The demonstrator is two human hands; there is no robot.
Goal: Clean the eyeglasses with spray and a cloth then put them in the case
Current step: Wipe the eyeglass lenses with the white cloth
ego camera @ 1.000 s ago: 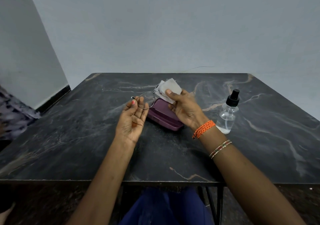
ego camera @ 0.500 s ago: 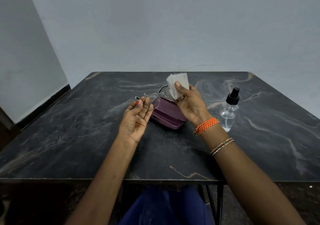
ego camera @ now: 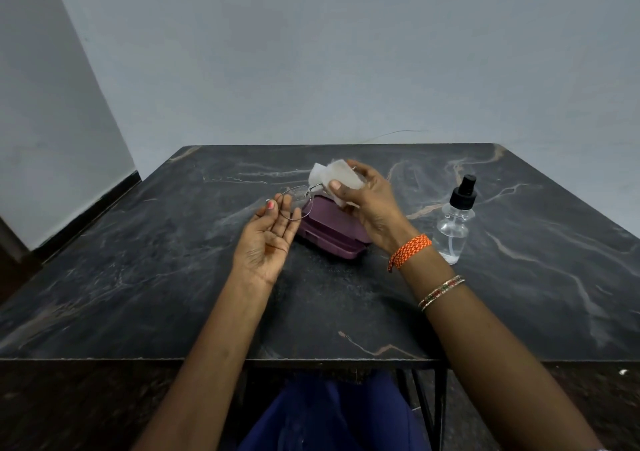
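Thin metal-framed eyeglasses [ego camera: 297, 197] hang above the table, held at their left lens rim by the fingertips of my left hand [ego camera: 269, 239]. My right hand [ego camera: 369, 204] pinches a white cloth [ego camera: 334, 176] around the right lens, which the cloth hides. Below both hands lies a shut purple case [ego camera: 329, 230] on the dark marble table [ego camera: 138, 277]. A clear spray bottle [ego camera: 455, 222] with a black nozzle stands upright to the right of the case, apart from my right hand.
Grey walls rise behind the table and to its left. The table's front edge runs just above my lap, with metal legs visible under it.
Both hands with the glasses and cloth have shifted slightly; the cloth has turned from upright to lying more flat over the right lens. Case and bottle have stayed put.
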